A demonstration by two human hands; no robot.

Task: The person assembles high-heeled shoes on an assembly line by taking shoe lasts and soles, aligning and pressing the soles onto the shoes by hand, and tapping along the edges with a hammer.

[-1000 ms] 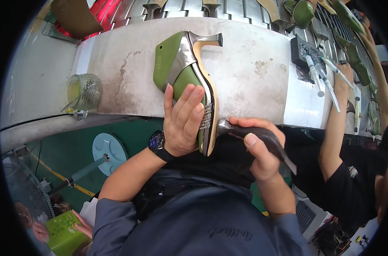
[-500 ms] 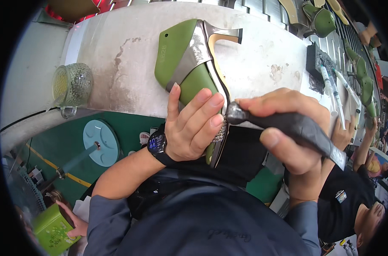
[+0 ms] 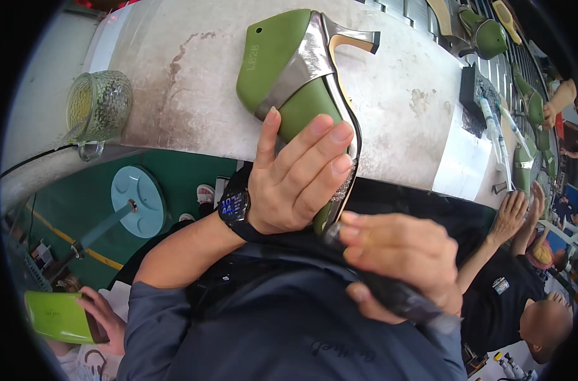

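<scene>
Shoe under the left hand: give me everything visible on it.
The shoe is silver and metallic-looking, with a slim dark-tipped heel and a glittering band near the toe. A smooth green last fills it. It is turned on its side, sole facing right, heel end over the table, toe past the edge toward the person. The left hand lies across its forepart, thumb hidden. The right hand holds a black tool by the toe; blur hides whether they touch.

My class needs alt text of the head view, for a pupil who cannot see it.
A person's left hand lies over a silver high-heeled shoe on a green last, tipped sideways across a stained worktable's edge, while the right hand grips a blurred dark hand tool near the toe. A textured glass mug stands left; syringes lie right.
</scene>
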